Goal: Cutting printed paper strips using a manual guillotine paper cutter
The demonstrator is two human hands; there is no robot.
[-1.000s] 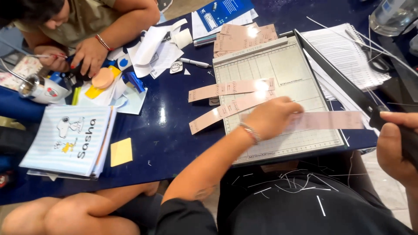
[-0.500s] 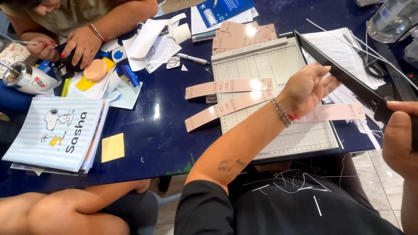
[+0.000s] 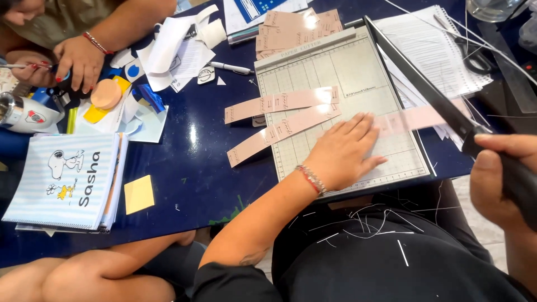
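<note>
Cutter board (image 3: 313, 84): left hand (image 3: 344, 151) flat, fingers spread on pink strip (image 3: 417, 118); right hand (image 3: 498, 179) fist-wrapped on raised blade handle (image 3: 514, 173). Two cut strips (image 3: 279, 103) nearby; notebook (image 3: 64, 179), blue table (image 3: 196, 162).

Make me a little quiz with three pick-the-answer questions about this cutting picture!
1. Where does the left hand rest?
A. flat on the paper cutter board
B. on the striped notebook
C. in the lap

2. How many pink strips lie free on the board's left side?
A. two
B. five
C. none

3. How is the cutter's blade arm?
A. lifted up off the board
B. pressed flat down
C. taken off

Answers: 1 A, the palm lies spread on the grid; 2 A, two long strips lie crosswise over the left edge; 3 A, the arm slants up above the board, its handle gripped by the right hand.
</note>
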